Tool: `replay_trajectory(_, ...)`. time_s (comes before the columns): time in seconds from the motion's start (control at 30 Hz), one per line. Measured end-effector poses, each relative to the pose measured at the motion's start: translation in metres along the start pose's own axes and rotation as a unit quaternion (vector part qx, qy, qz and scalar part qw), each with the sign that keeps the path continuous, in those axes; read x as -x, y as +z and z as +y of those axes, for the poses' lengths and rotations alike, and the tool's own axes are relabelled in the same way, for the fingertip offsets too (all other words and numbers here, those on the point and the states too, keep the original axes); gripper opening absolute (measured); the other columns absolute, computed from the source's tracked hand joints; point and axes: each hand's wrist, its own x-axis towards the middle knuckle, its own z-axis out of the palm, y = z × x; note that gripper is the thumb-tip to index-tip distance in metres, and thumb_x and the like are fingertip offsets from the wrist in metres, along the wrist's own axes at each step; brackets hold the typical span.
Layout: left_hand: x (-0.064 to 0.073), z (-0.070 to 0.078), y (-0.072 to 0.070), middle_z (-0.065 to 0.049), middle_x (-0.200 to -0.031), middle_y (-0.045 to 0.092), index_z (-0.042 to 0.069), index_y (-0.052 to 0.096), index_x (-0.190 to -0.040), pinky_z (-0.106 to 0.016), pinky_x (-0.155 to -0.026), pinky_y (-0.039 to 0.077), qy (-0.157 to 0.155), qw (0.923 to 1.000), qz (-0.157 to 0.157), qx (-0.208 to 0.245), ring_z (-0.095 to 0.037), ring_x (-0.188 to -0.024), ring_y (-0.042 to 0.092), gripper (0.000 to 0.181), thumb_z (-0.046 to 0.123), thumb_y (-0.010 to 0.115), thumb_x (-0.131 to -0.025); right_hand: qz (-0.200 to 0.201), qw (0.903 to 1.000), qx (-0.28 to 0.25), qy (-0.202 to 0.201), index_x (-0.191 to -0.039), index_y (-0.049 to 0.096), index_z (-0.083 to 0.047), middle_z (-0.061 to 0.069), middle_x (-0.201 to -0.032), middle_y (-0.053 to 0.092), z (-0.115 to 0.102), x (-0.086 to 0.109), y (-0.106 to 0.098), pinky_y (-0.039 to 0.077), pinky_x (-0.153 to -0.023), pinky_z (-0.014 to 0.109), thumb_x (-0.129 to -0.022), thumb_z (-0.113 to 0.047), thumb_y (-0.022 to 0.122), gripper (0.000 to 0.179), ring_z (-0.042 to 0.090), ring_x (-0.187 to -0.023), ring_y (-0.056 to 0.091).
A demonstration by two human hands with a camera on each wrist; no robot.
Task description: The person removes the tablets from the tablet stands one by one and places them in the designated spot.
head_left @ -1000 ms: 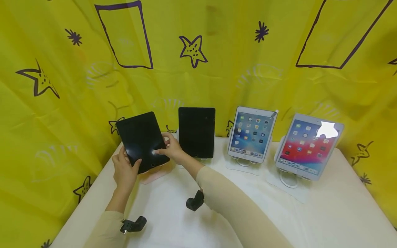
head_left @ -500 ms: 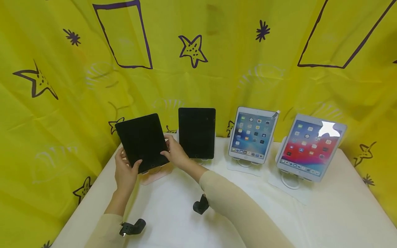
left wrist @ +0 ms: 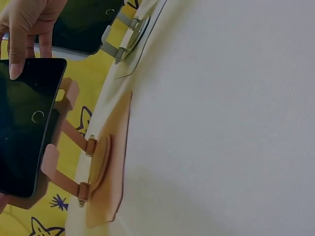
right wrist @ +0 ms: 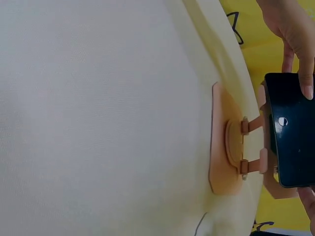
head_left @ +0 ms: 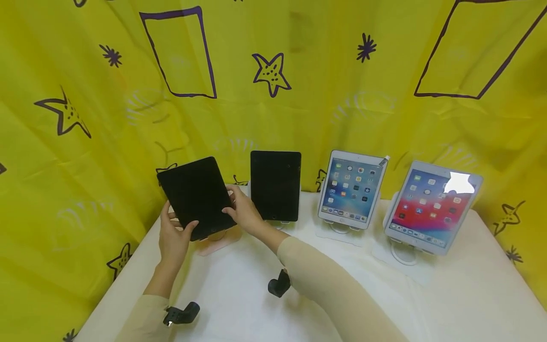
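A tablet with a dark screen (head_left: 195,192) leans tilted on a pink folding stand (head_left: 218,243) at the left of the table. My left hand (head_left: 174,240) grips its lower left edge, thumb on the front and fingers reaching behind. My right hand (head_left: 248,211) pinches the right edge, thumb on the screen's border. In the left wrist view the tablet (left wrist: 22,123) sits against the stand's lower hooks, with the pink base (left wrist: 115,167) on the table. The right wrist view shows the left hand (right wrist: 295,34) on the tablet's (right wrist: 295,137) upper edge and the right fingertips low in the corner.
Another dark tablet (head_left: 275,185) stands close by on the right. Farther right are two white tablets with lit screens, one blue (head_left: 351,187) and one red and blue (head_left: 431,206), each on a light stand. A yellow patterned curtain (head_left: 316,118) hangs behind the white table (head_left: 239,294).
The tablet has tilted slightly, and the glare on its screen is gone. My right thumb has slid outward to the tablet's right edge. The head view has shifted a little.
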Motion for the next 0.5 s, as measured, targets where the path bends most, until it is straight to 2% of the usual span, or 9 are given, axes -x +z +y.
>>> replay_trajectory(0.1, 0.002, 0.003, -0.004, -0.021, -0.112, 0.048, 0.007, 0.021, -0.146, -0.005, -0.063, 0.035, 0.006, 0.9999, -0.006, 0.008, -0.029, -0.087, 0.051, 0.081, 0.018, 0.071, -0.084, -0.003, 1.0000, -0.006, -0.005, -0.134, 0.038, -0.008, 0.009, -0.098, 0.058, -0.004, 0.003, -0.004, 0.046, -0.069, 0.021, -0.086, -0.009, 0.068, 0.056, 0.016, -0.080, 0.055)
replay_trajectory(0.27, 0.004, 0.010, -0.013, -0.020, -0.111, 0.049, 0.007, 0.021, -0.146, -0.003, -0.059, 0.035, 0.008, 0.9997, -0.020, 0.014, -0.025, -0.082, 0.050, 0.082, 0.015, 0.073, -0.083, -0.028, 0.9992, -0.029, 0.006, -0.135, 0.037, -0.008, 0.010, -0.101, 0.056, -0.010, 0.008, -0.014, 0.045, -0.065, 0.020, -0.086, -0.010, 0.068, 0.058, 0.015, -0.075, 0.053)
replay_trajectory(0.5, 0.007, 0.026, -0.027, -0.015, -0.105, 0.050, 0.009, 0.021, -0.146, -0.014, -0.055, 0.041, -0.016, 0.9973, -0.071, 0.008, -0.020, -0.075, 0.050, 0.086, 0.017, 0.076, -0.080, -0.054, 0.9973, -0.048, 0.008, -0.138, 0.032, -0.008, 0.011, -0.104, 0.052, -0.014, 0.017, -0.028, 0.042, -0.060, 0.019, -0.086, -0.008, 0.068, 0.063, 0.013, -0.068, 0.049)
